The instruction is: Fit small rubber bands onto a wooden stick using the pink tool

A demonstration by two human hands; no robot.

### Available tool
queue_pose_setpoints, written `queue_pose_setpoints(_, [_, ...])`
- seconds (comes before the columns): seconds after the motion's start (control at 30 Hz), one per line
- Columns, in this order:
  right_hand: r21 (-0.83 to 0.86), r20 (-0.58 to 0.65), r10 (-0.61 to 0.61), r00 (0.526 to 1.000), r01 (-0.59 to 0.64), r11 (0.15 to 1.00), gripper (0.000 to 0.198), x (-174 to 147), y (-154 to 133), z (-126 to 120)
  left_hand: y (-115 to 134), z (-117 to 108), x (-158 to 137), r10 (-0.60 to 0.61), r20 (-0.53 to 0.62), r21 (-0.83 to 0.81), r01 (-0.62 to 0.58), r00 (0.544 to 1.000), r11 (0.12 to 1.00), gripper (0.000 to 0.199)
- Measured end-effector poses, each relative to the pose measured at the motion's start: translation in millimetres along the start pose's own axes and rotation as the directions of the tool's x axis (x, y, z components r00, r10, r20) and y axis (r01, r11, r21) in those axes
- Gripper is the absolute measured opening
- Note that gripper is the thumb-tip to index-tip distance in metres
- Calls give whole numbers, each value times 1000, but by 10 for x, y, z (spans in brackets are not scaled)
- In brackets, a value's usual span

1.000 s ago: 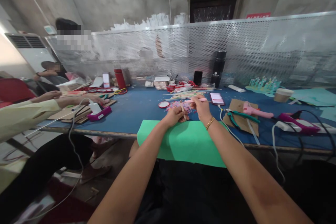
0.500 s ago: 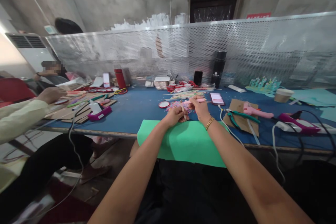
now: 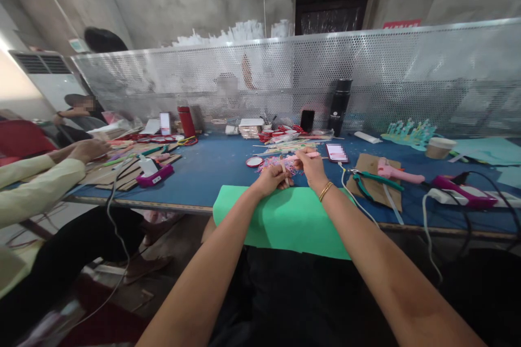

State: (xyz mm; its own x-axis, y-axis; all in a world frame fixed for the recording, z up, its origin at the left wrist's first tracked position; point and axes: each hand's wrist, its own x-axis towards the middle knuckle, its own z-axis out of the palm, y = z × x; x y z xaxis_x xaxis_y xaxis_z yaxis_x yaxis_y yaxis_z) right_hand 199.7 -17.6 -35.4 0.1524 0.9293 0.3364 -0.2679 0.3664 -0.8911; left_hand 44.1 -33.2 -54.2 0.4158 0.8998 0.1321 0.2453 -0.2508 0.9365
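My left hand (image 3: 272,180) is closed around a thin, pale strip (image 3: 284,169) standing up between its fingers. Pinched in my right hand (image 3: 313,170) is a pink pen-like tool (image 3: 312,155), its tip pointing left towards the strip. Whether tip and strip touch is too small to tell. Just behind my hands lies a heap of fine pink, purple and blue bits (image 3: 265,165). A green sheet (image 3: 285,219) drapes over the table's front edge and my lap, under both forearms.
Sticks (image 3: 285,146), a round red-rimmed lid (image 3: 254,162) and a phone (image 3: 337,153) lie beyond my hands. Teal-handled pliers (image 3: 362,184), a pink glue gun (image 3: 399,172) and a purple power strip (image 3: 464,193) sit at right. A co-worker's hands (image 3: 91,150) are at left.
My hands hold almost the same pose, with the strip and the pink tool still in them. At left, the co-worker's arms have shifted, and both forearms now reach over the table.
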Motion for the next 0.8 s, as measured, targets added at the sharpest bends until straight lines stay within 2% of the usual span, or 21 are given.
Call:
queue_pose_setpoints(0.1, [5, -37, -1, 999, 1, 1000, 23, 2, -3, -2, -7, -1, 8, -3, -7, -8, 3, 1000, 1000, 36])
queue_pose_setpoints(0.27, [-10, 72, -4, 997, 4, 1000, 24, -5, 0, 3, 6, -1, 4, -7, 9, -15, 7, 1000, 1000, 36])
queue_pose_setpoints(0.43, [9, -30, 6, 1000, -6, 1000, 21, 3, -9, -6, 3, 0, -5, 9, -5, -19, -9, 1000, 1000, 35])
queue_pose_setpoints(0.6, [2, 55, 18, 998, -19, 1000, 23, -8, -5, 3, -19, -6, 11, 3, 7, -9, -3, 1000, 1000, 34])
queue_pose_setpoints(0.73, [8, -27, 9, 1000, -9, 1000, 22, 5, -4, -5, -27, -6, 14, 3, 0, -14, -3, 1000, 1000, 34])
queue_pose_setpoints(0.8, [15, -27, 2, 1000, -2, 1000, 22, 10, 2, -10, -27, -5, 13, 1, -4, -20, -1, 1000, 1000, 34])
